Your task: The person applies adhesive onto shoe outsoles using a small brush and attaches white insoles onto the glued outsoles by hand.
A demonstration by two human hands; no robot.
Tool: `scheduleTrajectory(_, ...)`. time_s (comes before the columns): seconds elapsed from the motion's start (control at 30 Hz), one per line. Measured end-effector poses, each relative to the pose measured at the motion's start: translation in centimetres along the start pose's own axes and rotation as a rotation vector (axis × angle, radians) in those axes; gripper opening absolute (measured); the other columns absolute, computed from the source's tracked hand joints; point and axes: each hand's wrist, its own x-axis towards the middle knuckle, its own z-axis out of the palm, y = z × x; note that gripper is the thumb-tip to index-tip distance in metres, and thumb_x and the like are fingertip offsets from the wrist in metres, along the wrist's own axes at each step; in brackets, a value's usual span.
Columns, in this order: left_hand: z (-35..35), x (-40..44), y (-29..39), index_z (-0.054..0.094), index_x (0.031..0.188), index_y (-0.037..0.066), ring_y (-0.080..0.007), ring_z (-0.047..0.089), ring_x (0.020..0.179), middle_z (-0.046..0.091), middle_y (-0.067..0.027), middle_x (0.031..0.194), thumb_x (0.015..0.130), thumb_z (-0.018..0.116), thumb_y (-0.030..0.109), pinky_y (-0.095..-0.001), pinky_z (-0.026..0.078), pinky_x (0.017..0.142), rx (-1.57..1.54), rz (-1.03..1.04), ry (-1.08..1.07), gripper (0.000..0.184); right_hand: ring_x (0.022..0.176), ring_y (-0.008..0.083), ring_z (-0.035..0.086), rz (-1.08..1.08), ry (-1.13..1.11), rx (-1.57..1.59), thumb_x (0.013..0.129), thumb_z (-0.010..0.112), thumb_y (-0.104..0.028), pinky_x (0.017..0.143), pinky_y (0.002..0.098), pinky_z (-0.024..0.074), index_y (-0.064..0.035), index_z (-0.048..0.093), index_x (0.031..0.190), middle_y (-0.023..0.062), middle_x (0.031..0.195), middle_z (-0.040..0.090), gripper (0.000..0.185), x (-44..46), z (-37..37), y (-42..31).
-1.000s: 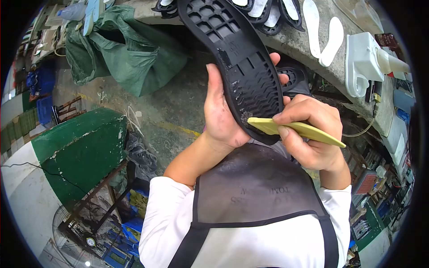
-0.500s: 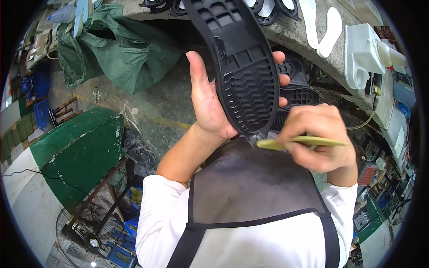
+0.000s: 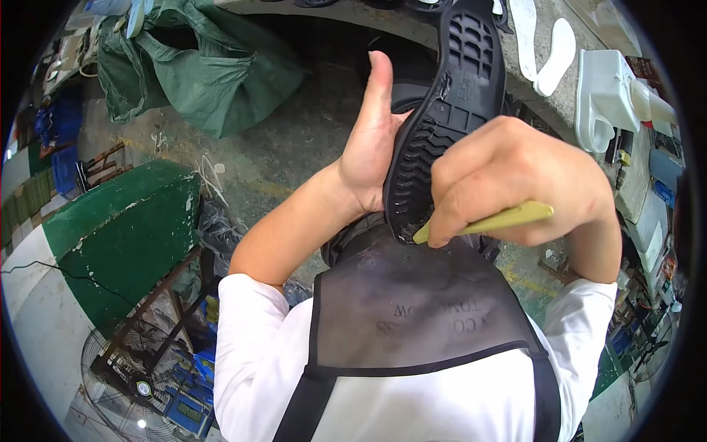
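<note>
A black rubber shoe sole (image 3: 460, 96) is held up in front of me, its treaded underside towards me. My left hand (image 3: 368, 151) supports it from behind and the left side, thumb stretched upward and the other fingers hidden behind the sole. My right hand (image 3: 526, 180) grips a brush (image 3: 515, 216) by its flat yellow-green handle. The brush's tip rests at the heel end of the sole, where the bristles are hard to make out. Wet-looking shiny streaks run along the sole's left edge. A dark apron (image 3: 420, 317) hangs just below.
Along the bench edge (image 3: 541, 103) lie white insoles (image 3: 556, 55) and more black soles. A white plastic container (image 3: 605, 92) stands at the right. A green sack (image 3: 206, 81) sits at upper left, a green-painted panel (image 3: 132, 221) and a fan (image 3: 140, 379) lower down.
The sole has moved right and tilted, with my left hand following it. My right hand has come over the sole's right side, bringing the brush onto the heel end.
</note>
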Motion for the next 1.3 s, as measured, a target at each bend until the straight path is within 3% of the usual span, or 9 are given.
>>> scheduleTrajectory(0.1,-0.2,-0.3,0.0,0.049,0.135,-0.002,-0.0249,0.064,0.107,0.061,-0.0188,0.124,0.076,0.023,0.091,-0.0363,0.055,0.09,0.03,-0.059,0.054,0.113,0.067,0.027,0.064,-0.005,-0.072,0.058,0.069,0.068,0.003,0.059,0.0333,0.0508,-0.0014,0.07,0.087,0.0102,0.077,0.065,0.018,0.9,-0.1,0.6)
scheduleTrajectory(0.13,1.0,-0.4,-0.3,0.05,0.124,-0.015,-0.0252,0.07,0.09,0.066,-0.0227,0.108,0.077,0.026,0.09,-0.0321,0.06,0.072,-0.022,-0.038,0.172,0.118,0.068,0.0272,0.064,0.003,-0.091,0.061,0.069,0.068,0.003,0.06,0.0335,0.0509,-0.001,0.07,0.087,0.0103,0.077,0.065,0.019,1.0,-0.1,0.6)
scheduleTrajectory(0.2,0.8,-0.6,-0.3,0.051,0.123,-0.015,-0.0252,0.07,0.088,0.066,-0.0232,0.106,0.077,0.026,0.09,-0.0313,0.061,0.069,-0.106,-0.058,0.077,0.117,0.068,0.0275,0.065,0.023,-0.123,0.059,0.068,0.067,0.004,0.06,0.0338,0.051,-0.0006,0.07,0.086,0.0104,0.078,0.065,0.019,1.4,-0.2,0.5)
scheduleTrajectory(0.4,0.9,-0.9,-0.6,0.051,0.123,-0.015,-0.0302,0.07,0.09,0.065,-0.0268,0.108,0.077,0.024,0.091,-0.036,0.062,0.071,0.093,-0.074,0.156,0.119,0.068,0.0273,0.065,0.05,-0.165,0.017,0.066,0.068,0.005,0.059,0.0339,0.0508,-0.0008,0.069,0.086,0.0097,0.077,0.065,0.021,1.6,-0.8,-0.2)
scheduleTrajectory(0.73,0.8,-1.4,-1.0,0.042,0.13,-0.017,-0.0394,0.068,0.096,0.06,-0.032,0.116,0.075,0.02,0.092,-0.05,0.061,0.076,0.137,-0.14,0.132,0.124,0.066,0.0264,0.064,0.108,-0.194,0.047,0.064,0.069,0.005,0.057,0.0332,0.0498,-0.0011,0.07,0.085,0.0083,0.074,0.064,0.022,0.6,-1.6,-0.5)
scheduleTrajectory(0.83,2.9,-1.2,-1.3,0.038,0.142,0.005,-0.0361,0.069,0.089,0.062,-0.0235,0.111,0.07,0.017,0.096,-0.0473,0.062,0.066,0.387,-0.196,0.317,0.118,0.066,0.0266,0.064,0.152,-0.194,0.024,0.063,0.07,0.006,0.056,0.033,0.0492,-0.0014,0.07,0.084,0.008,0.072,0.063,0.022,0.5,-1.9,-1.1)
scheduleTrajectory(1.23,1.4,-2.7,-1.2,0.039,0.143,0.006,-0.0367,0.069,0.091,0.06,-0.0226,0.115,0.065,0.018,0.098,-0.0465,0.062,0.066,0.394,-0.29,0.24,0.122,0.066,0.0273,0.063,0.174,-0.208,-0.096,0.07,0.073,0.002,0.057,0.0349,0.0474,-0.0008,0.07,0.082,0.0101,0.073,0.063,0.013,-0.4,-4.1,-0.6)
scheduleTrajectory(1.3,1.0,-3.0,-1.0,0.035,0.146,0.004,-0.0434,0.066,0.097,0.053,-0.0313,0.126,0.067,0.016,0.097,-0.0493,0.061,0.069,0.412,-0.303,0.223,0.123,0.066,0.0273,0.062,0.26,-0.187,-0.13,0.071,0.073,0.0,0.059,0.035,0.047,-0.0004,0.071,0.081,0.01,0.073,0.064,0.01,-0.6,-5.0,-0.7)
